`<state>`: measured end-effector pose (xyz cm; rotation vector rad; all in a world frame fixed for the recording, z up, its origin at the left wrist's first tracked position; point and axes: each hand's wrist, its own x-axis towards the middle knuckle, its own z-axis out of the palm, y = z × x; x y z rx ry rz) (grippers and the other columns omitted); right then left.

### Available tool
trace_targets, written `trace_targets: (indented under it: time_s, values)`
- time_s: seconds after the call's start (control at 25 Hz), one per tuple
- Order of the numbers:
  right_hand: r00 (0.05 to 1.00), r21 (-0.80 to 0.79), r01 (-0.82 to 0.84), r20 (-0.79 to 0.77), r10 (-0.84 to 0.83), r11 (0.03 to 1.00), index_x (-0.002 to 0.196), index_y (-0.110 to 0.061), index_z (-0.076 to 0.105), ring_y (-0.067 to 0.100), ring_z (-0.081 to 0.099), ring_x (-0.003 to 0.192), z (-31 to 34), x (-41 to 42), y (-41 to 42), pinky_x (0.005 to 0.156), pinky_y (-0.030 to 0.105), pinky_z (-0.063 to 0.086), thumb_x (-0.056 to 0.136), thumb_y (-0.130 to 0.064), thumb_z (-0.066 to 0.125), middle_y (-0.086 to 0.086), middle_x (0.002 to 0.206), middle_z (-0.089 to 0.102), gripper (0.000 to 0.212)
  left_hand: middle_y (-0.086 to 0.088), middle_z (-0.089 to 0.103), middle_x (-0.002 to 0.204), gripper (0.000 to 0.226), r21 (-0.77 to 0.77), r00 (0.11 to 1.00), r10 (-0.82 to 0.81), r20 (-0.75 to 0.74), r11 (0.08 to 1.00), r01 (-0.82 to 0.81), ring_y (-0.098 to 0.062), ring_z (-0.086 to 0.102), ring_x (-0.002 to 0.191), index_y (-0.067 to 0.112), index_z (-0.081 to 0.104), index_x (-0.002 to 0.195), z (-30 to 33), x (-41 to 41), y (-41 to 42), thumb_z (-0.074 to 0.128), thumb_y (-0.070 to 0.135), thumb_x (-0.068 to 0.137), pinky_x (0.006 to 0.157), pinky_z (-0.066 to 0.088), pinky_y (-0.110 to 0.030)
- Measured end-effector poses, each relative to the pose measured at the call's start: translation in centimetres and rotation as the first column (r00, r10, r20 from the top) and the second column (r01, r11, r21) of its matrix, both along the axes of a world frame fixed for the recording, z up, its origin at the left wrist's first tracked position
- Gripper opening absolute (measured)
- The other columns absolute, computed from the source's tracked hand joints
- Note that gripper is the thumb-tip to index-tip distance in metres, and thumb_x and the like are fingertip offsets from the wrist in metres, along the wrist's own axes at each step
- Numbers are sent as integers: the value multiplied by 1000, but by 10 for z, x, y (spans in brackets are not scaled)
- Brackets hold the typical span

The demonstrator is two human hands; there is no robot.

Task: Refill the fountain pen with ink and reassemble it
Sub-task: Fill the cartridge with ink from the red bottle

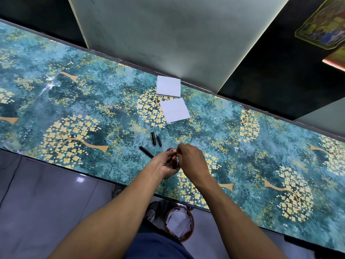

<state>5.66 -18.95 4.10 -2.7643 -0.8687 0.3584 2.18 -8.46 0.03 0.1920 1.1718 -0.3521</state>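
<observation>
Pen dismantled: barrel (pixel 146 151), cap (pixel 153 138), converter (pixel 159 140) loose on table (pixel 56 101); my left hand (pixel 165 165) and right hand (pixel 190 161) fingers pinch ink bottle (pixel 172 150); refill, reassembly pending

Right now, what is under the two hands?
Under the left hand and right hand a small round reddish thing shows, perhaps an ink bottle. The hands cover most of it. A black pen part runs under the left hand.
</observation>
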Motion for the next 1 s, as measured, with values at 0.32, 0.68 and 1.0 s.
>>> trace_targets:
  time_s: [0.32,0.68,1.0]
  values:
    - [998,-100,-1,62,7,995,94,-9,59,32,62,77,-2,-1,5,58,35,33,100,-20,52,12,93,66,15,-4,54,58,14,12,1000,-8,7,1000,8,-10,50,47,1,61,79,3,0,0,65,8,90,45,55,-29]
    - [999,-50,-21,31,22,999,101,-10,61,31,62,80,7,-4,7,60,33,35,96,-16,59,11,97,65,8,-4,52,62,14,20,1000,-23,10,1000,23,-12,49,33,1,61,80,1,0,3,65,9,91,42,52,-26]
    - [996,-158,-34,79,47,987,96,-7,59,33,62,80,3,-3,8,59,35,31,100,-14,50,12,94,65,12,-2,55,58,15,26,1000,-29,9,999,28,-9,49,41,4,63,79,0,0,3,66,12,91,51,52,-29]
